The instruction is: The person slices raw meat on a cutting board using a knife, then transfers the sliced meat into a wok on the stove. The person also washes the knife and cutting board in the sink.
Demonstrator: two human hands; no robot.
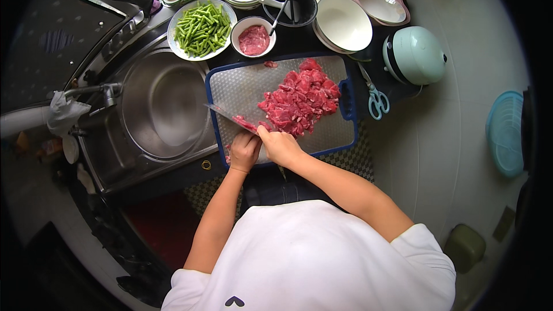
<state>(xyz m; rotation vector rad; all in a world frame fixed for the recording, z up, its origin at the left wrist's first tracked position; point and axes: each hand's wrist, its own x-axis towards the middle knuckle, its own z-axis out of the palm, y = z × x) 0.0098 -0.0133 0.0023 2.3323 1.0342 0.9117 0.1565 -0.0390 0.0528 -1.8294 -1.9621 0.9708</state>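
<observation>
My right hand [281, 147] grips a kitchen knife [224, 113], whose blade slants up and left across the near left part of a blue-rimmed cutting board [242, 88]. Close against the blade's near side is my left hand [244, 151], fingers curled down; whatever lies beneath them is hidden. A few strips of raw red meat [244, 122] lie along the far side of the blade. Beyond them, a large pile of cut raw meat [302, 95] covers the board's right half. One small scrap of meat [270, 64] sits at the far edge.
Left of the board is a steel sink [166, 103] with a faucet [111, 94]. Behind stand a plate of cut green beans [202, 29], a bowl of minced-looking meat [254, 40] and a white pan [343, 21]. Blue-handled scissors [378, 103] and a mint appliance [417, 55] are at right.
</observation>
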